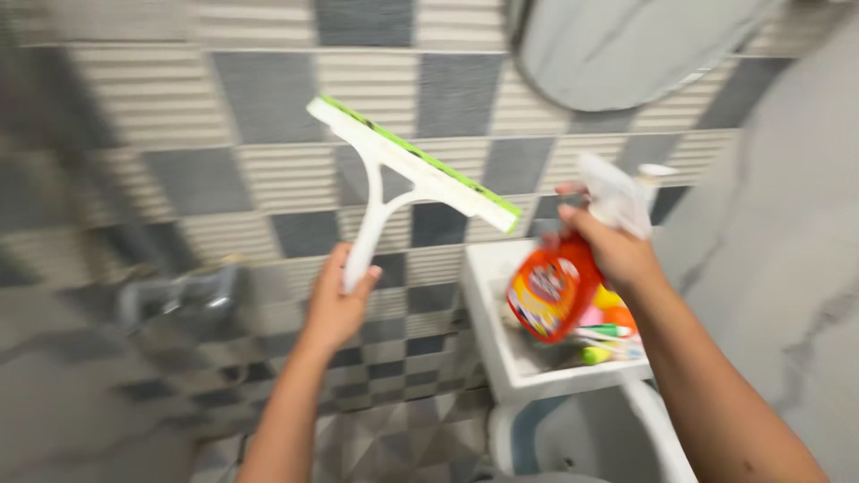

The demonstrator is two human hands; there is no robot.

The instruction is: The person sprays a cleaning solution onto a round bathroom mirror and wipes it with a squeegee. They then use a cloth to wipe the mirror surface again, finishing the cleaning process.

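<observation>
The left hand (pixel 333 300) is closed around the handle of a white squeegee (pixel 407 183) with a green blade edge, held up against the checked tile wall (pixel 268 98); the blade slants from 10 o'clock down to 4 o'clock. The right hand (pixel 617 246), at 3 o'clock of it, grips the neck of an orange spray bottle (pixel 550 291), fingers wrapped at the white trigger. Below the bottle, at 6 o'clock, a white shelf (pixel 488 295) holds blurred colourful items. A round mirror (pixel 626 45) hangs at 12 o'clock.

head-worn view, looking down, close, facing tiled wall (pixel 268 161)
</observation>
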